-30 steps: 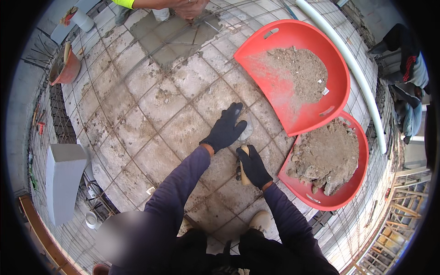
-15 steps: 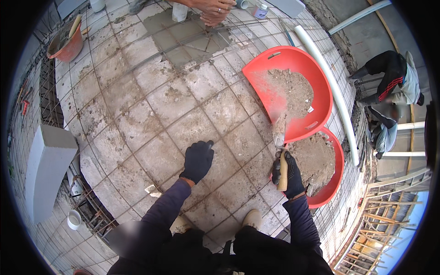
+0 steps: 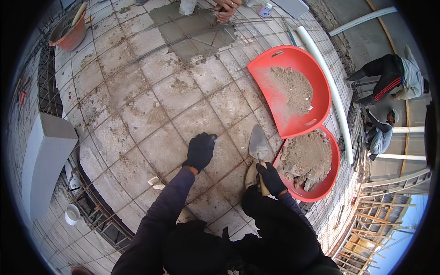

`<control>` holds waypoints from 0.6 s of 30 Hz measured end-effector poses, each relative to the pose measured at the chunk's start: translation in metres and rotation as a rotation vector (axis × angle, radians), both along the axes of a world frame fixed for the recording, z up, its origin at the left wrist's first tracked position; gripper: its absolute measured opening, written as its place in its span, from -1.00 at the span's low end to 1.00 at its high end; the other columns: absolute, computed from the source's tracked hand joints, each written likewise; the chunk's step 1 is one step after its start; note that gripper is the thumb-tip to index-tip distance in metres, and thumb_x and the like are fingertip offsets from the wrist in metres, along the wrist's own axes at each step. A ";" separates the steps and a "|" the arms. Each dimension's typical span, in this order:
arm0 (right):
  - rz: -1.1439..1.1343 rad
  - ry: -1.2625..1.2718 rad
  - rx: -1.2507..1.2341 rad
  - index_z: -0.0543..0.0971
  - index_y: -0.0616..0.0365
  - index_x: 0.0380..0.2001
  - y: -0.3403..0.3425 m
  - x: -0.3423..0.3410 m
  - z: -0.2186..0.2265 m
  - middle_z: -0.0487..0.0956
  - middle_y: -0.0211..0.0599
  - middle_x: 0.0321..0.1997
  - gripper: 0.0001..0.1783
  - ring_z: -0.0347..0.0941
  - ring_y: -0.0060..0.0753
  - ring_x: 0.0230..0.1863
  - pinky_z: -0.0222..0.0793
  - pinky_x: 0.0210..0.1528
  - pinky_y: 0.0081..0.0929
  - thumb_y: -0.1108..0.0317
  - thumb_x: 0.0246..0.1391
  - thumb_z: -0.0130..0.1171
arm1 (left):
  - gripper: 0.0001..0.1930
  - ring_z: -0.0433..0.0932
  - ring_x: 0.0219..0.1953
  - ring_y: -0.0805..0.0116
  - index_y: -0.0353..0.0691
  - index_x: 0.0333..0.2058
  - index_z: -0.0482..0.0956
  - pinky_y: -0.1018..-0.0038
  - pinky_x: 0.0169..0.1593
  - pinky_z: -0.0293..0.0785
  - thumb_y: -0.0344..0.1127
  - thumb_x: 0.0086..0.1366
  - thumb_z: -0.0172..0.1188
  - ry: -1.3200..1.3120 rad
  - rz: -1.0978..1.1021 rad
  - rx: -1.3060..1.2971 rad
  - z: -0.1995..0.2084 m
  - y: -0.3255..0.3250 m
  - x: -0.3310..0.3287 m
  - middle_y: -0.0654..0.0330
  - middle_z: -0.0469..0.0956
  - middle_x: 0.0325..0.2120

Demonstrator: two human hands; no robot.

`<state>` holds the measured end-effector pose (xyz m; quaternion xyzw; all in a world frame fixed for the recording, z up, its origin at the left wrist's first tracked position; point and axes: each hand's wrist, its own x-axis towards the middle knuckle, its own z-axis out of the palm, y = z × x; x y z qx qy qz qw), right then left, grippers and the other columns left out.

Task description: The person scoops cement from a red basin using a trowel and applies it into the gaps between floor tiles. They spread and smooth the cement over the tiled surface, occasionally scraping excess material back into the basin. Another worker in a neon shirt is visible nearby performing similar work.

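- Head view: the left hand [image 3: 200, 151], in a dark glove, lies flat and spread on the tiled floor [image 3: 137, 114], palm down and holding nothing, with the index finger stretched along a joint
- The right hand [image 3: 270, 178], also gloved, is closed around the wooden handle of a trowel [image 3: 259, 146]; its pointed metal blade lies on the tiles, tip away from the person and just beside the rim of the nearer red pan [image 3: 331, 176]
- To do this well, I judge the blade should stay low and flat so the mortar is pressed into the joints, not dragged over the faces, and the spread hand should keep bearing on a firm tile, not on a fresh seam
- The tiles are square, pale grey, rough and smeared with dried sandy streaks; thin dark joints run between them in a grid
- Two shallow red plastic pans overlap at the right; the nearer holds a lumpy damp sand heap [image 3: 305, 160], the farther pan [image 3: 293, 91] a drier, finer mound
- A white pipe [image 3: 327, 87] runs beside them; an orange bucket [image 3: 69, 32] stands at the far left, a grey block [image 3: 46, 160] at the near left
- Another person's hands [image 3: 227, 9] work a dark wet patch at the top
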<state>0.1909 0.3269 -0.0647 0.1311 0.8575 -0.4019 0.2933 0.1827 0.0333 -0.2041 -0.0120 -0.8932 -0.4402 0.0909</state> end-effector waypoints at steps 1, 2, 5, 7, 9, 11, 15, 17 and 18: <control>-0.015 -0.020 -0.023 0.54 0.24 -0.12 0.002 -0.002 -0.011 0.57 -0.25 -0.31 -0.61 0.51 -0.42 -0.28 0.46 -0.21 -0.36 0.05 0.40 0.16 | -0.78 0.57 -0.11 0.04 -0.11 -0.04 0.66 0.11 -0.06 0.44 -0.31 0.37 0.18 -0.027 0.011 0.018 0.005 -0.001 -0.001 0.11 0.58 -0.25; -0.045 -0.043 -0.045 0.54 0.24 -0.12 0.002 -0.009 -0.022 0.57 -0.25 -0.31 -0.60 0.51 -0.41 -0.28 0.46 -0.19 -0.35 0.05 0.40 0.16 | -0.79 0.57 -0.11 0.05 -0.11 -0.06 0.66 0.11 -0.06 0.45 -0.31 0.37 0.19 -0.040 0.022 0.033 0.010 -0.003 -0.007 0.11 0.59 -0.25; -0.026 -0.005 -0.110 0.53 0.24 -0.12 -0.005 -0.026 -0.050 0.58 -0.25 -0.31 -0.61 0.51 -0.39 -0.28 0.46 -0.18 -0.30 0.05 0.40 0.15 | -0.81 0.59 -0.12 0.07 -0.11 -0.10 0.65 0.11 -0.06 0.47 -0.30 0.36 0.18 -0.035 -0.037 -0.112 0.025 -0.001 -0.032 0.11 0.59 -0.25; -0.020 -0.027 -0.069 0.50 0.23 -0.10 -0.012 -0.039 -0.057 0.61 -0.18 -0.30 -0.59 0.55 -0.34 -0.28 0.47 -0.19 -0.25 0.04 0.40 0.16 | -0.83 0.61 -0.14 0.07 -0.11 -0.13 0.65 0.11 -0.07 0.48 -0.31 0.34 0.17 0.028 -0.113 -0.263 0.031 0.005 -0.074 0.12 0.60 -0.26; 0.120 0.053 -0.108 0.49 0.24 -0.08 -0.022 -0.049 -0.060 0.62 -0.10 -0.29 -0.57 0.58 -0.26 -0.26 0.47 -0.18 -0.21 0.02 0.39 0.17 | -0.84 0.63 -0.17 0.06 -0.10 -0.16 0.64 0.12 -0.06 0.50 -0.31 0.32 0.15 0.152 -0.198 -0.394 0.031 0.015 -0.113 0.12 0.61 -0.28; 0.174 0.070 -0.174 0.47 0.25 -0.05 -0.033 -0.055 -0.063 0.62 0.03 -0.27 -0.54 0.63 -0.09 -0.21 0.48 -0.15 -0.14 0.01 0.38 0.20 | -0.73 0.60 -0.11 0.06 -0.09 -0.06 0.64 0.13 -0.02 0.48 -0.27 0.27 0.23 -0.029 -0.333 -0.445 0.028 0.025 -0.142 0.12 0.60 -0.21; 0.151 -0.041 -0.230 0.47 0.23 -0.05 -0.040 -0.063 -0.070 0.62 0.01 -0.30 -0.56 0.64 -0.07 -0.21 0.48 -0.16 -0.16 0.04 0.36 0.23 | -0.63 0.64 -0.05 0.01 -0.14 0.03 0.63 0.11 0.06 0.51 -0.25 0.24 0.26 -0.250 -0.434 -0.409 0.016 0.033 -0.164 0.07 0.64 -0.09; 0.154 -0.094 -0.318 0.47 0.24 -0.04 -0.036 -0.072 -0.074 0.63 -0.01 -0.30 -0.56 0.64 -0.09 -0.21 0.48 -0.16 -0.16 0.04 0.35 0.24 | -0.60 0.65 -0.03 -0.01 -0.17 0.08 0.62 0.12 0.09 0.53 -0.22 0.28 0.27 -0.241 -0.428 -0.311 0.018 0.030 -0.160 0.02 0.65 -0.06; 0.143 -0.173 -0.311 0.47 0.24 -0.03 -0.033 -0.076 -0.075 0.63 -0.02 -0.30 -0.56 0.64 -0.10 -0.21 0.48 -0.17 -0.17 0.05 0.35 0.24 | -0.59 0.66 -0.02 -0.01 -0.18 0.10 0.61 0.14 0.10 0.55 -0.20 0.31 0.28 -0.192 -0.401 -0.241 0.023 0.028 -0.155 0.00 0.66 -0.05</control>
